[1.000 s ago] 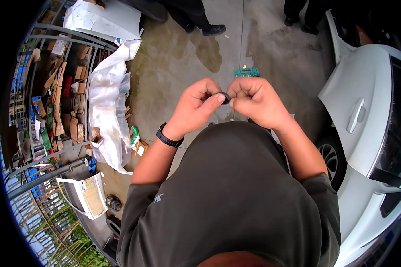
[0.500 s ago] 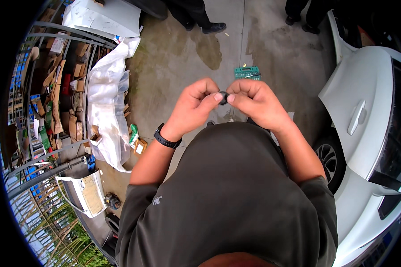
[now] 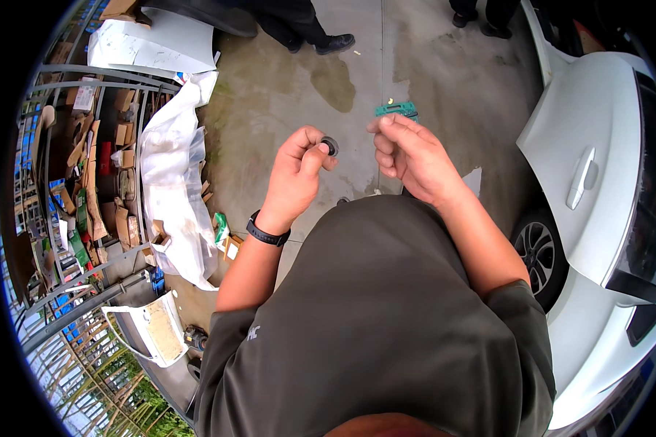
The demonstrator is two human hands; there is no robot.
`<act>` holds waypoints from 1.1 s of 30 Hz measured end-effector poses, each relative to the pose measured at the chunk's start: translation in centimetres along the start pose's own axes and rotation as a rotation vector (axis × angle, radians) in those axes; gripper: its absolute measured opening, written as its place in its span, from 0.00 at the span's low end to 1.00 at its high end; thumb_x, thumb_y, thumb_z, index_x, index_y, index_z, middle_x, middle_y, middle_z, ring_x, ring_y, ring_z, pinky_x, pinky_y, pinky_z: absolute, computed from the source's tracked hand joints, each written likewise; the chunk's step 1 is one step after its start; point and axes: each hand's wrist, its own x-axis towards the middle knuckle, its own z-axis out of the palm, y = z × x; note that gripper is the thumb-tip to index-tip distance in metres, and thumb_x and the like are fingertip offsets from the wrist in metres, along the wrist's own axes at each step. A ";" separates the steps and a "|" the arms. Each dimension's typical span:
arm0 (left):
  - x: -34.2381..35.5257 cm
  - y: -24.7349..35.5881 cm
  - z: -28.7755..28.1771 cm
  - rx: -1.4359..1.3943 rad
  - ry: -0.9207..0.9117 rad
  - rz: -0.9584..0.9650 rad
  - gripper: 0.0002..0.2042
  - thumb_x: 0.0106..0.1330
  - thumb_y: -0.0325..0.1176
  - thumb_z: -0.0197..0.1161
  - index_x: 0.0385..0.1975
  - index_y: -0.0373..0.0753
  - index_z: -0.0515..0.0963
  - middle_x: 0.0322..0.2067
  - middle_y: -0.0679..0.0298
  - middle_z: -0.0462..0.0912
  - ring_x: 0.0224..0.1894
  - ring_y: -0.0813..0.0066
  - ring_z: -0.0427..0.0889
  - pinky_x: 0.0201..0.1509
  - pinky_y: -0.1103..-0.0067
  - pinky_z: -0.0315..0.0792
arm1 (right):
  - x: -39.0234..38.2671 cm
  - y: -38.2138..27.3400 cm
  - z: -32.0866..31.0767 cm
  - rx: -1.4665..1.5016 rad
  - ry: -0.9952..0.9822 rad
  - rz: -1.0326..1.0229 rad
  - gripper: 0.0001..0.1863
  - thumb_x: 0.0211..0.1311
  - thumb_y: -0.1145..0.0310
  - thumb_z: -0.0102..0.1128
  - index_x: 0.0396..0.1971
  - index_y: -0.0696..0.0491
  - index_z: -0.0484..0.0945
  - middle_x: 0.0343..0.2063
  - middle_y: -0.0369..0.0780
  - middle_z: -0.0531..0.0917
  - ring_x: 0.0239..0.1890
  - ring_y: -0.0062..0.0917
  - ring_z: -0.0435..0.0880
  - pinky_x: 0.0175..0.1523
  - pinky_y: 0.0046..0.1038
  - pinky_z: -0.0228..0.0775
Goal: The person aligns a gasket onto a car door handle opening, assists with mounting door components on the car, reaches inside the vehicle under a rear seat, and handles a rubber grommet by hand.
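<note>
A small dark round ring-shaped part is pinched between the thumb and fingers of my left hand, in front of my chest. My right hand is apart from it on the right. It is half curled, with its fingers loosely bent and the index fingertip smeared by motion; I make out nothing in it. Beyond my right hand lies a green tool case on the ground, partly hidden by that hand. My left wrist carries a black watch.
A white car with its front wheel stands close on my right. On the left are a metal rack of cardboard and scraps, plastic sheeting and a detached white door. People's legs show at the far side.
My hands have parted. The right hand has let go of the ring-shaped part and moved slightly up and right; the left has drawn away to the left, still holding it.
</note>
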 end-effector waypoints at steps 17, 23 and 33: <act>5.0 -5.1 4.8 -0.421 0.142 -0.280 0.05 0.76 0.30 0.48 0.37 0.40 0.70 0.31 0.65 0.71 0.36 0.73 0.71 0.50 0.69 0.73 | 2.6 -3.1 -11.2 0.401 0.144 0.043 0.28 0.79 0.59 0.42 0.61 0.72 0.68 0.58 0.57 0.76 0.63 0.46 0.78 0.68 0.42 0.75; 8.8 -5.8 2.4 -0.416 0.154 -0.300 0.05 0.76 0.31 0.48 0.37 0.40 0.70 0.32 0.65 0.72 0.35 0.74 0.71 0.51 0.69 0.74 | 6.2 -3.3 -14.2 0.400 0.225 0.090 0.21 0.79 0.60 0.46 0.55 0.63 0.75 0.47 0.44 0.82 0.46 0.32 0.83 0.52 0.34 0.80; 22.7 -8.5 -5.1 -0.399 -0.004 -0.365 0.07 0.76 0.33 0.57 0.33 0.41 0.71 0.26 0.69 0.74 0.31 0.78 0.73 0.47 0.73 0.74 | 15.4 -4.3 -11.7 -0.025 0.496 0.115 0.10 0.78 0.67 0.52 0.46 0.56 0.78 0.33 0.32 0.77 0.33 0.15 0.70 0.37 0.22 0.67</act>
